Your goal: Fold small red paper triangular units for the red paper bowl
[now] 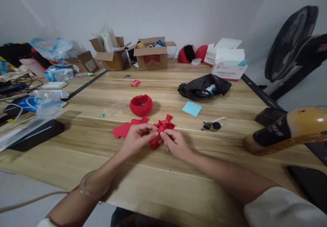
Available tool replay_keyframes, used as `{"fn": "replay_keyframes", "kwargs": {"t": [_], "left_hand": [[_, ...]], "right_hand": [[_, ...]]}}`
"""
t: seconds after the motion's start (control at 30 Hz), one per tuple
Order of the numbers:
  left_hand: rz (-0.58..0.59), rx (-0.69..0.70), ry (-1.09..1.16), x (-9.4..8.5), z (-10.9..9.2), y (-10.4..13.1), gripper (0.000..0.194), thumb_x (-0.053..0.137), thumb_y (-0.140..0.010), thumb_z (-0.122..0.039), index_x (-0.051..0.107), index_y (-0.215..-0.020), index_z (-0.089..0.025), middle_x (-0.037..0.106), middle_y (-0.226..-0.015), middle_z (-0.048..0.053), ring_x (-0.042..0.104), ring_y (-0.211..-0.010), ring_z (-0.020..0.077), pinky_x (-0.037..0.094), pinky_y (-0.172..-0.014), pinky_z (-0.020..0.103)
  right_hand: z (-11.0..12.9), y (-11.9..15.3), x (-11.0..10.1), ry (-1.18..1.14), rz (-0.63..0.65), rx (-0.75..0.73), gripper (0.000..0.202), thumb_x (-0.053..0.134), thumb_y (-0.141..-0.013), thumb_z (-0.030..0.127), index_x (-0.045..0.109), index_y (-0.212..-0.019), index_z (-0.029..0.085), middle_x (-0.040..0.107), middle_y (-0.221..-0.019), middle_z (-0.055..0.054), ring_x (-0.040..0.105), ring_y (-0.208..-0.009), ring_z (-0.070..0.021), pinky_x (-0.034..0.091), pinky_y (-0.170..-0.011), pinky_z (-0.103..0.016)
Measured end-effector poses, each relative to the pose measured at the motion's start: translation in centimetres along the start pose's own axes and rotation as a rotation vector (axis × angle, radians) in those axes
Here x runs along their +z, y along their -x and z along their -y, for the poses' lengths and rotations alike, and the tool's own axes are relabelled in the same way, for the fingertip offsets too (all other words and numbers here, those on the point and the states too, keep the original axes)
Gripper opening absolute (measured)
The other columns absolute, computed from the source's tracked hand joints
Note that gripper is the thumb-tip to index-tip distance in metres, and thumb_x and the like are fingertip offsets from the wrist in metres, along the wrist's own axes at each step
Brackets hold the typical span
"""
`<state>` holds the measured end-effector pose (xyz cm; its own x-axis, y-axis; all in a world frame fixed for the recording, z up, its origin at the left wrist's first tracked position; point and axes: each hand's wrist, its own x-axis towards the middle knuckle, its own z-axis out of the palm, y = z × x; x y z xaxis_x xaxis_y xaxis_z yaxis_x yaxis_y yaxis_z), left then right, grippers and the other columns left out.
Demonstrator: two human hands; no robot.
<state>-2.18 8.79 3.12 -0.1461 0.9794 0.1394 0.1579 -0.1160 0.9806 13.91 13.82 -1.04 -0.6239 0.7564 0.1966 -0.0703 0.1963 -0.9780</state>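
My left hand (139,136) and my right hand (176,144) meet near the middle of the table, both pinching a small folded red paper piece (161,129) between the fingertips. Around and under it lies a pile of folded red pieces (166,122). Flat red paper strips (122,129) lie on the wood to the left, partly behind my left hand. Just beyond, a round red bowl of interlocked folded paper (141,106) stands upright, touched by neither hand.
A blue paper square (191,108), keys (211,125) and a black bag (204,87) lie to the right, with a large bottle (286,130) beyond them. Cardboard boxes (150,57) line the back. A black case (38,134) and cables are at left.
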Motion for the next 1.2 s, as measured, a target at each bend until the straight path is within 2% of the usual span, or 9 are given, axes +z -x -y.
{"fn": "replay_keyframes", "kwargs": {"t": [0.27,0.47,0.67,0.93,1.2], "left_hand": [[-0.035,-0.02,-0.01,0.06,0.01,0.06,0.012,0.077,-0.066,-0.018,0.076,-0.077,-0.014,0.075,-0.075,0.006,0.065,-0.064,0.011,0.053,-0.062,0.019],[0.021,-0.025,0.003,0.18,0.02,-0.04,0.013,0.076,-0.067,-0.019,0.077,-0.079,-0.013,0.075,-0.075,0.007,0.066,-0.063,0.0115,0.053,-0.061,0.019],[0.029,-0.006,0.012,0.11,0.35,-0.09,0.013,0.076,-0.068,-0.017,0.077,-0.08,-0.015,0.076,-0.077,0.006,0.066,-0.065,0.01,0.053,-0.063,0.017],[0.046,0.024,-0.04,0.01,0.29,-0.05,0.014,0.075,-0.071,-0.019,0.078,-0.084,-0.016,0.076,-0.082,0.007,0.067,-0.07,0.0126,0.054,-0.066,0.02],[0.042,0.05,-0.071,-0.09,0.36,-0.04,0.015,0.075,-0.07,-0.019,0.079,-0.084,-0.017,0.076,-0.083,0.008,0.068,-0.072,0.0139,0.054,-0.067,0.021]], "right_hand": [[0.29,0.04,-0.03,-0.028,0.005,0.007,0.039,0.046,-0.092,0.048,0.054,-0.068,0.017,0.043,-0.045,0.005,0.036,-0.041,-0.0089,0.028,-0.043,-0.022],[0.15,-0.19,0.03,-0.095,-0.041,0.036,0.042,0.048,-0.09,0.053,0.052,-0.066,0.018,0.044,-0.046,0.005,0.037,-0.042,-0.0083,0.029,-0.043,-0.022],[0.1,-0.17,-0.04,-0.093,-0.033,0.038,0.041,0.048,-0.09,0.051,0.052,-0.065,0.018,0.044,-0.046,0.005,0.038,-0.042,-0.0086,0.029,-0.043,-0.022],[0.09,-0.2,-0.08,-0.081,-0.04,0.027,0.039,0.049,-0.09,0.045,0.049,-0.062,0.018,0.044,-0.046,0.005,0.038,-0.042,-0.0085,0.029,-0.044,-0.022],[0.07,-0.16,-0.18,-0.067,-0.027,0.037,0.042,0.049,-0.09,0.049,0.049,-0.062,0.019,0.045,-0.046,0.004,0.04,-0.041,-0.0089,0.03,-0.044,-0.022]]}}
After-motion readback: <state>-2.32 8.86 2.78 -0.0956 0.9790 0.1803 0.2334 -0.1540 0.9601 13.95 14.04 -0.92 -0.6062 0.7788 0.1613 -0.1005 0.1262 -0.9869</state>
